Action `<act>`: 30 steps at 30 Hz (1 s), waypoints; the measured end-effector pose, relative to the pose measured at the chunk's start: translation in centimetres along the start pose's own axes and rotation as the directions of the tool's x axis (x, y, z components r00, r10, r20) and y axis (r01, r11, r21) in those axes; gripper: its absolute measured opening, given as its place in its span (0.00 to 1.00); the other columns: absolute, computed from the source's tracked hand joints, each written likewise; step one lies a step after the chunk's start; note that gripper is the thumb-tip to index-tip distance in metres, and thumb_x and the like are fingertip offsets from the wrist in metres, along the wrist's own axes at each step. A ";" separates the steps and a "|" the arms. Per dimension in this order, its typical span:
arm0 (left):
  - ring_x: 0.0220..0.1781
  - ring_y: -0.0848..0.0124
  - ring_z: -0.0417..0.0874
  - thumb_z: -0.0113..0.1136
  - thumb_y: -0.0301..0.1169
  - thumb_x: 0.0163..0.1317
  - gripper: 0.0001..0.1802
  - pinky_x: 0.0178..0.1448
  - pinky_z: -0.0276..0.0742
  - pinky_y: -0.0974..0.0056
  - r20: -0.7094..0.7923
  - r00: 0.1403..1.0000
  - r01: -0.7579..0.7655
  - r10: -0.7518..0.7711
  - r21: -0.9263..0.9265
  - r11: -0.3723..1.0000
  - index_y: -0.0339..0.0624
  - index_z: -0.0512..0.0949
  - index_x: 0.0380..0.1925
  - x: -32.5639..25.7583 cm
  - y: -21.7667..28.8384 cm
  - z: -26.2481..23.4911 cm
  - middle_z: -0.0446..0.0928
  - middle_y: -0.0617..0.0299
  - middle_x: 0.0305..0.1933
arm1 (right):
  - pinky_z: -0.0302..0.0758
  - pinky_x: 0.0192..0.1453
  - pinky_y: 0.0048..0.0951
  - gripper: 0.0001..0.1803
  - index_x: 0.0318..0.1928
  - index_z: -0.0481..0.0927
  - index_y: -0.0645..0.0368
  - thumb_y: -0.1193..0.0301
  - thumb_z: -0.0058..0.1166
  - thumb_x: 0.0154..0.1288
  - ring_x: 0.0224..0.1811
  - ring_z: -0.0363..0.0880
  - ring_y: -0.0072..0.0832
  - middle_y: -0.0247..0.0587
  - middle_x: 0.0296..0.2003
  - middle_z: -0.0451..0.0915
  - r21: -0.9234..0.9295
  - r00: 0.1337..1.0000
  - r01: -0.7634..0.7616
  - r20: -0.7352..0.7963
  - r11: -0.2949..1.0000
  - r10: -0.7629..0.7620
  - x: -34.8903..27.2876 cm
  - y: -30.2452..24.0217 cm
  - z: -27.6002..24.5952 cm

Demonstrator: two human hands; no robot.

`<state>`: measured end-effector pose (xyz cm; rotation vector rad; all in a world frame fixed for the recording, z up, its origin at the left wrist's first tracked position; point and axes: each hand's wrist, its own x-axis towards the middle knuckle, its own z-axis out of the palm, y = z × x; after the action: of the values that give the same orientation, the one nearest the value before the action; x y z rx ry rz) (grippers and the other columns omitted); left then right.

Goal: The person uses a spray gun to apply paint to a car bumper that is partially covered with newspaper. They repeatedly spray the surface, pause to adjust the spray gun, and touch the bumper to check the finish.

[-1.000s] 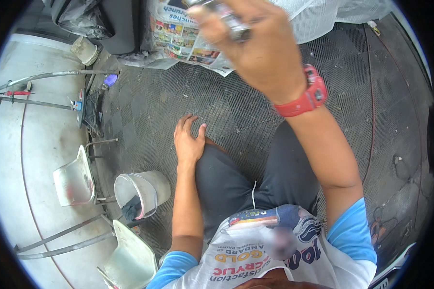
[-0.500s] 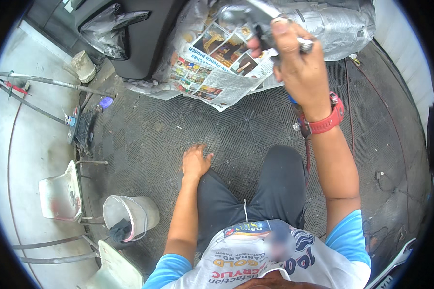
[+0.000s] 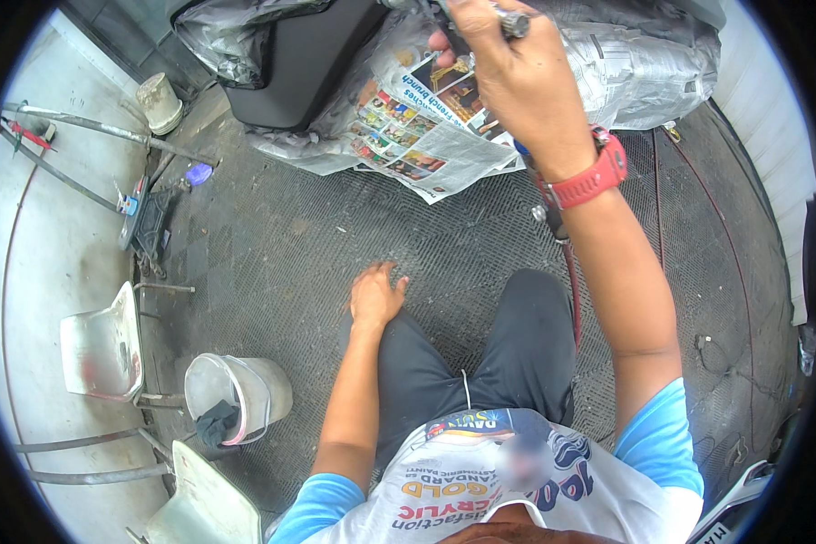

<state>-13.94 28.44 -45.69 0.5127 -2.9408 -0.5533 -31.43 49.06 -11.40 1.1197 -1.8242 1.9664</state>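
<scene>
R hand (image 3: 539, 95) is gripping a spray gun (image 3: 515, 24), fingers curling round it; hand is hiding much of the gun. Gun is hanging nr top edge of view, in front of newspaper (image 3: 408, 150), w/ dk grey panel (image 3: 295, 82) sitting to its L. Red hose (image 3: 573, 295) is trailing down below R wrist. L hand (image 3: 376, 295) is resting on L knee (image 3: 397, 340), fingers slightly spread. Bucket (image 3: 267, 390) w/ dk rag (image 3: 216, 422) is standing nr chair (image 3: 104, 349).
</scene>
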 end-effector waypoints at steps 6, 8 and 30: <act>0.66 0.46 0.84 0.72 0.41 0.65 0.25 0.73 0.76 0.45 0.014 1.000 0.003 -0.002 -0.020 1.000 0.42 0.85 0.59 0.0 -0.8 -0.3 0.85 0.46 0.63 | 0.82 0.40 0.33 0.33 0.55 0.89 0.67 0.45 0.57 0.81 0.28 0.87 0.29 0.43 0.21 0.84 -0.172 0.996 0.083 0.035 0.982 -0.079 -0.5 3.1 3.0; 0.66 0.46 0.84 0.73 0.41 0.65 0.25 0.73 0.77 0.45 0.007 1.000 0.007 -0.007 -0.028 1.000 0.41 0.85 0.59 -0.2 -1.1 -0.5 0.85 0.45 0.63 | 0.82 0.40 0.36 0.33 0.57 0.88 0.66 0.44 0.58 0.80 0.29 0.88 0.30 0.45 0.23 0.86 -0.133 0.996 0.040 0.079 0.990 -0.030 -0.3 3.7 3.4; 0.64 0.45 0.85 0.71 0.49 0.69 0.29 0.70 0.78 0.48 0.105 0.984 0.173 -0.145 -0.344 0.923 0.36 0.85 0.59 -5.2 7.1 -11.9 0.86 0.43 0.59 | 0.80 0.68 0.40 0.40 0.80 0.70 0.58 0.50 0.61 0.78 0.65 0.86 0.49 0.58 0.66 0.83 -0.086 0.872 -0.237 0.421 0.968 0.251 0.1 -3.9 -3.2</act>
<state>-9.34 32.47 -32.28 0.7004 -2.7863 -1.1164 -30.18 52.77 -8.24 1.4711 -2.3127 1.9202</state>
